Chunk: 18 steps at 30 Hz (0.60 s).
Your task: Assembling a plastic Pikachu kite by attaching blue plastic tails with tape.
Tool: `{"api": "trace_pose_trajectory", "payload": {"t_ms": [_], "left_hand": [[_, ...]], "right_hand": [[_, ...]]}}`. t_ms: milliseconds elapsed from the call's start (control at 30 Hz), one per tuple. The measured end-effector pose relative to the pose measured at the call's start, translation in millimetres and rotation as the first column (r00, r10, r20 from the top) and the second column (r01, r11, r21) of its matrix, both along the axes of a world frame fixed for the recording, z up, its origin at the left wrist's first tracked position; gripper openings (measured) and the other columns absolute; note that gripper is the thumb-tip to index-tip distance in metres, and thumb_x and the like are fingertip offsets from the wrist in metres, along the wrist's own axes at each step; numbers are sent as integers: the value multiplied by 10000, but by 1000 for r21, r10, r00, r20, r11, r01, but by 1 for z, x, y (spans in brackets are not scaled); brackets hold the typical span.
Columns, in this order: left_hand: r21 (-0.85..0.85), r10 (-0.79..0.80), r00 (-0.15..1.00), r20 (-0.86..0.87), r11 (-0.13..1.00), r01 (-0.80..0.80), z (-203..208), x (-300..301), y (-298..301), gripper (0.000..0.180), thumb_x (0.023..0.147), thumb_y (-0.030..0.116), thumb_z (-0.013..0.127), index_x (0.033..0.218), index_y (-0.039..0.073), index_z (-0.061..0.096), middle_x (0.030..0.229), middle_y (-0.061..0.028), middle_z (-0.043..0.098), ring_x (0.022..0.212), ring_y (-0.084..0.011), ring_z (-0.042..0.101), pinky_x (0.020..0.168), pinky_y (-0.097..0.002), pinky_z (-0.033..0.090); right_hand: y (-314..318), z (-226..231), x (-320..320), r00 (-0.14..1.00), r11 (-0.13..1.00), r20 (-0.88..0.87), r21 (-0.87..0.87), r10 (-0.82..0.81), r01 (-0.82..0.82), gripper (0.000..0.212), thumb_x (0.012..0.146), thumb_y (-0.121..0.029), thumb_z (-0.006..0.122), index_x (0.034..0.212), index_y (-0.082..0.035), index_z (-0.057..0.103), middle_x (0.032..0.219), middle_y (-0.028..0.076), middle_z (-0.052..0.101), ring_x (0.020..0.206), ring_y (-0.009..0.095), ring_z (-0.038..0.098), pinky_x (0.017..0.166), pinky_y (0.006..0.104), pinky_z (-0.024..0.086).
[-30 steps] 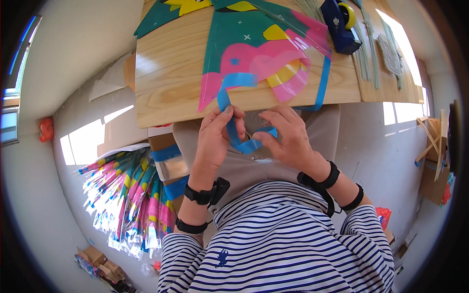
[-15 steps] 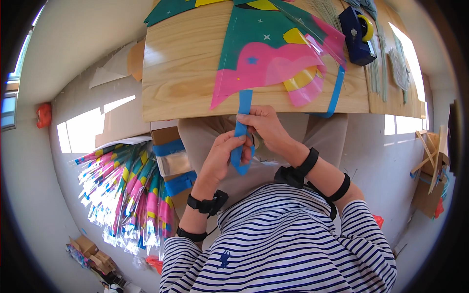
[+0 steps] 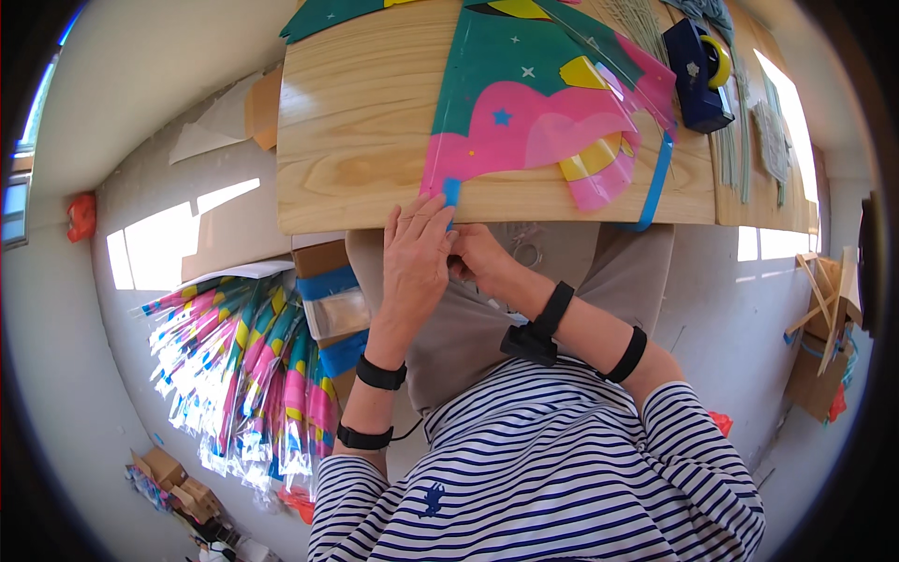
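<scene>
A thin printed film sheet (image 3: 524,122) in green, pink and yellow lies on the wooden table (image 3: 356,140). At its pink lower left corner a blue ribbon (image 3: 451,191) runs down toward the table's front edge. My left hand (image 3: 415,258) lies over that corner and the ribbon, fingers stretched out and fairly flat. Just below the edge, beside it, my right hand (image 3: 482,258) has its fingers curled in a pinch at the ribbon. Most of the ribbon's lower part is hidden by my hands. A second blue ribbon (image 3: 657,183) hangs over the edge at the sheet's right corner.
A dark blue tape dispenser (image 3: 698,89) with a yellow roll stands at the right, near bundles of thin rods (image 3: 740,140). Many rolled, bagged colourful sheets (image 3: 248,365) are piled at lower left, next to a cardboard box (image 3: 323,258). Another printed sheet (image 3: 346,21) lies at far left.
Both hands have risen to the table edge. My left hand has gone from pinching the ribbon to lying flat over it and the sheet's corner. The looped ribbon end is now hidden.
</scene>
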<state>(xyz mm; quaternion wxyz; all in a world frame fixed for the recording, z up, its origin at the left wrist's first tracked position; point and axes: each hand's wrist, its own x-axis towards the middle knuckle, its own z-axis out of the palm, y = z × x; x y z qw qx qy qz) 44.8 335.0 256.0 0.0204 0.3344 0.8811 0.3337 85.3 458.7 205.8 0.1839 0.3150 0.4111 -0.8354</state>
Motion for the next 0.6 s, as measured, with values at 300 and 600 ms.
{"api": "trace_pose_trajectory", "payload": {"t_ms": [300,600], "left_hand": [[-87,-39,999,-30,996,36,-7,0,2,313,949,97,579,1238,-1,646,1368,-121,607,1355,-308,486,1185,-500,272],[-88,-14,999,-41,996,11,-10,-3,5,300,968,110,570,1237,1,642,1357,-125,609,1343,-315,491,1185,-499,271]], "right_hand": [[-3,-7,6,999,999,24,5,47,-47,135,989,-131,544,899,-103,642,738,-29,577,563,66,479,455,243,303],[1,5,1,999,999,-27,13,32,-32,123,975,-114,539,911,-115,644,762,-44,585,591,54,488,460,237,294]]}}
